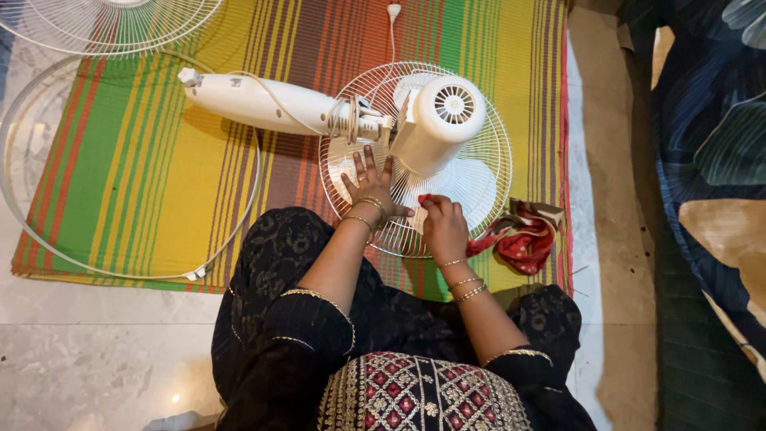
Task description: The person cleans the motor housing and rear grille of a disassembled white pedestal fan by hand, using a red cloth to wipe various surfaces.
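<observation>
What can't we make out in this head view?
- Fan blades: hidden behind the motor housing and wire grille.
- Second grille: cut off by the top edge.
- Red cloth: part under the right hand hidden.
- Left hand: palm hidden, pressed flat on the grille.

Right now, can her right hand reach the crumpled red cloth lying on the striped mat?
Probably yes: the right hand is beside the crumpled red cloth, with nothing between them.

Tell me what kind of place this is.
Probably a room in a home, worked at floor level: a striped woven mat spread on a polished stone floor, a dismantled white pedestal fan lying on it, and leaf-print bedding alongside.
</observation>
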